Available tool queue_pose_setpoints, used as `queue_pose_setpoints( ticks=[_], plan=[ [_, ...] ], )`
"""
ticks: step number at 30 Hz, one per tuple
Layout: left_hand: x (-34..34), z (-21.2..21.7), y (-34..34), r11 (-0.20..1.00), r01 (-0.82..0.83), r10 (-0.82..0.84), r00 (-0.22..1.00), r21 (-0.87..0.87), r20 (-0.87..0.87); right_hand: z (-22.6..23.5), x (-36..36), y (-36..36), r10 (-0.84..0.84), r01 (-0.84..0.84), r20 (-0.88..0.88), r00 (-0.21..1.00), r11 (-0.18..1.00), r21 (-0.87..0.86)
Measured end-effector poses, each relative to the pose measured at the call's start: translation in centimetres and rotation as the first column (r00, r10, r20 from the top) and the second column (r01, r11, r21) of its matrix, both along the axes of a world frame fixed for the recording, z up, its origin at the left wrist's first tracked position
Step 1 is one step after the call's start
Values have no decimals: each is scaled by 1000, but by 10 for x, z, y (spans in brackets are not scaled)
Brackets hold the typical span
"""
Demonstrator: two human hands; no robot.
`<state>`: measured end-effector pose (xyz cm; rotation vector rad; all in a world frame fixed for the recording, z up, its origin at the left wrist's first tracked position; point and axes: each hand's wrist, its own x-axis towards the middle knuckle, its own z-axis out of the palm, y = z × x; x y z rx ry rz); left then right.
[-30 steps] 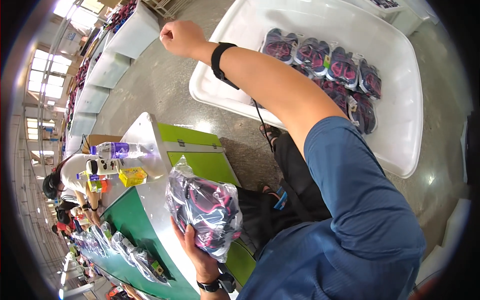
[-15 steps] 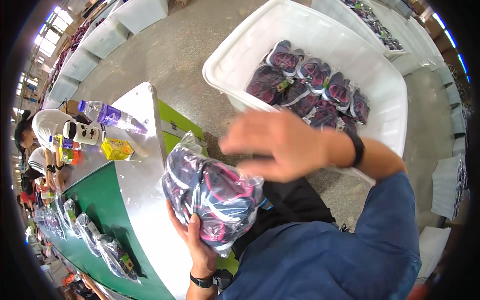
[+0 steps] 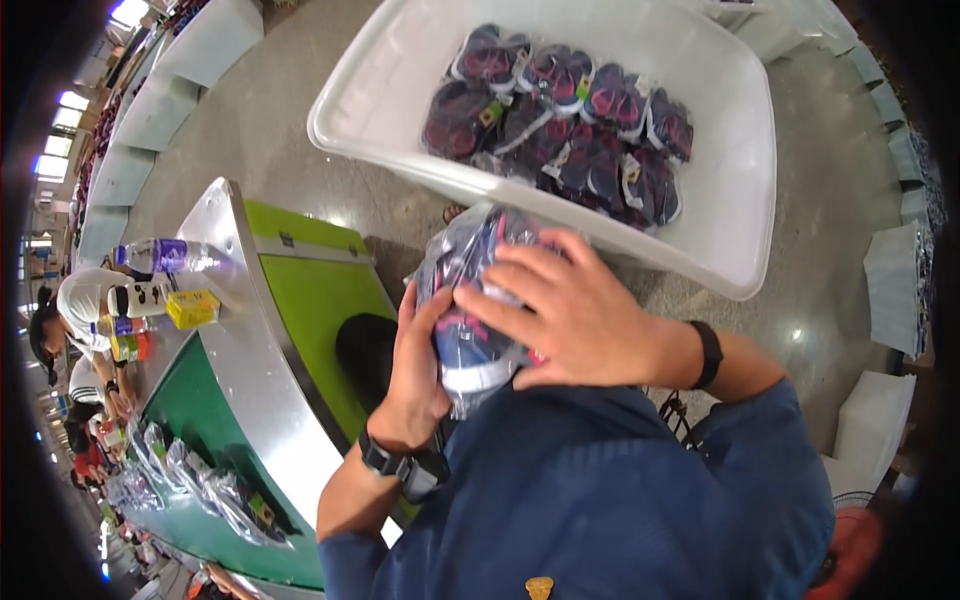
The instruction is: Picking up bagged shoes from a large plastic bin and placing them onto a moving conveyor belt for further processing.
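Observation:
Between my two hands is a clear plastic bag of sneakers (image 3: 467, 347), navy with pink trim and white soles. My left hand (image 3: 412, 365) grips its left side, thumb across the front. The fingers of my right hand (image 3: 580, 315) are spread over its upper right side, pressing against the plastic. Just beyond stands a large white plastic bin (image 3: 735, 180), its near wall close to the bag's top. Several bagged sneakers (image 3: 555, 75) of the same look lie in rows on the bin's bottom. Part of the held bag is hidden behind my right hand.
At left is a metal-edged worktable (image 3: 265, 370) with a green conveyor belt (image 3: 195, 380) carrying bagged shoes (image 3: 225, 495). A water bottle (image 3: 165, 255) and a yellow box (image 3: 192, 308) sit on its end. Co-workers (image 3: 85, 305) are beyond. A red fan (image 3: 850, 550) is at lower right.
The bagged sneakers have moved right, away from the table and in front of my body. My right hand has come down from the air onto the bag. The view has shifted too.

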<state>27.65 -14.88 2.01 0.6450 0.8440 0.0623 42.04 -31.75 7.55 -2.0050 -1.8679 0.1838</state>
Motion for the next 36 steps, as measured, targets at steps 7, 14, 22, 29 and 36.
queue_pose_setpoints(
  ticks=[7, 14, 22, 29, 36],
  plan=[
    [20, 0, -22, 991, 100, -93, 993, -95, 72, -8, 19, -26, -54, 56, -28, 998, 996, 63],
    [-18, 25, -22, 910, 117, -185, 973, 399, 137, 5, 77, -82, -331, 355, -128, 935, 875, 330],
    [-89, 4, -7, 673, 163, -96, 986, 722, -133, -66, 168, -172, -802, 776, 70, 593, 592, 219],
    [-132, 13, 14, 558, 102, 87, 980, 824, -181, -165, 160, -192, -881, 887, -136, 453, 461, -33],
    [-176, 21, 41, 488, -23, 270, 954, 872, -126, -158, 118, -71, -520, 580, -344, 782, 809, 97]
  ],
)
